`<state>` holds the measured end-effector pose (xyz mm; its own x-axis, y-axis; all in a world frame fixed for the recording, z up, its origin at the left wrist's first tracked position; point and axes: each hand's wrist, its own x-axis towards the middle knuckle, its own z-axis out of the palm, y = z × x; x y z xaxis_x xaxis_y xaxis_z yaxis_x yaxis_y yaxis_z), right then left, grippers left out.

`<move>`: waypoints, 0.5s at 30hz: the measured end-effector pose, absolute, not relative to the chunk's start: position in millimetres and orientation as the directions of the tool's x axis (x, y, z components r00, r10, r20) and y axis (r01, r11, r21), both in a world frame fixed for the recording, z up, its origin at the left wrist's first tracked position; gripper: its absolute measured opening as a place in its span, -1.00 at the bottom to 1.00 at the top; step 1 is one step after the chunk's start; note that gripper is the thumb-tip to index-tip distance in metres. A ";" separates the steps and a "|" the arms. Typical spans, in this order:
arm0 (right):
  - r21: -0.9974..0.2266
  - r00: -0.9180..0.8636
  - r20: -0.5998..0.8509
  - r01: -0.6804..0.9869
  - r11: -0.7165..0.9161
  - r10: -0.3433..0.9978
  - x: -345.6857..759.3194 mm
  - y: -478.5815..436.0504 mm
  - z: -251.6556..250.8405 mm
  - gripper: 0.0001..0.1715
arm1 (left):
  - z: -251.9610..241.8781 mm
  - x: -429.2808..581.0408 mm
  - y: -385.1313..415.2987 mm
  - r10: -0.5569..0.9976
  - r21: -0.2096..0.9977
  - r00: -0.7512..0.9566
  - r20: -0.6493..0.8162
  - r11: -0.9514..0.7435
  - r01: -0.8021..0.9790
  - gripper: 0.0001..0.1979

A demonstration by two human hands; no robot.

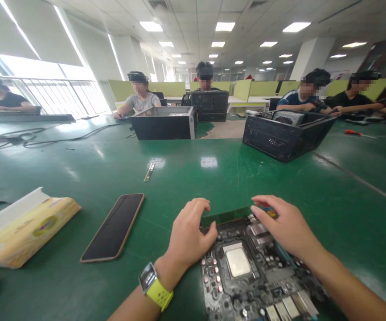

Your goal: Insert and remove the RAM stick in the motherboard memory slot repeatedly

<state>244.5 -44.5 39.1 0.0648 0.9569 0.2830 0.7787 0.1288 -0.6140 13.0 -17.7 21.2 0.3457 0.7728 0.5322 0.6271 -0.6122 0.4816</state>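
Watching thru the head cam, I've got the mobo (281, 274) flat on the green tabletop (106, 294), to the R of the phone (112, 229) & running off the bottom of the view. It's dark grey-black & busy w/ parts: a pale, squarish metal CPU (238, 261) in its frame, round caps (215, 269) w/ reddish-white tops down the L side, a silvery heatsink (258, 232) twd the far R, boxy metal ports (288, 307) at the near edge. Along the far edge, also R of the phone, a green RAM stick (226, 216) stands on its long side at the dark slots.

My L hand (191, 227), on the phone's R, is at the stick's L end: thumb & index curved, a visible gap btwn the tips, other fingers curled behind. My R hand (285, 223), farther R of the phone, is at the other end, thumb & index tips close together; can't tell if they're pinching the stick, & its other fingers are mostly hidden.

A 2nd small stick (149, 172) lies just beyond the phone's far end; tissue pack (29, 232) is L of the phone.
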 end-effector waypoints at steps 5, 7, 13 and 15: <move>-0.497 -0.023 0.257 0.854 0.152 0.966 255.4 -26.5 13.9 -0.70 | 20.9 12.2 -18.8 0.809 0.442 0.358 0.466 -0.563 0.698 -0.89; -0.491 -0.030 0.258 0.857 0.158 0.966 253.6 -28.3 11.2 -0.72 | 19.8 11.1 -17.9 0.844 0.459 0.324 0.428 -0.512 0.726 -0.87; -0.515 -0.017 0.289 0.840 0.171 0.957 252.4 -30.0 10.1 -0.75 | 22.7 5.7 -12.8 0.861 0.610 0.301 0.411 -0.505 0.611 -0.80; -0.530 -0.024 0.304 0.826 0.190 0.952 253.0 -29.1 9.3 -0.75 | 26.6 3.4 -10.8 0.856 0.660 0.316 0.408 -0.516 0.546 -0.81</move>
<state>253.0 -29.1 9.3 -0.0242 0.9525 0.3037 0.8264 0.1900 -0.5300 3.4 -10.8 26.6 0.3164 0.8563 0.4083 0.5460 -0.5164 0.6597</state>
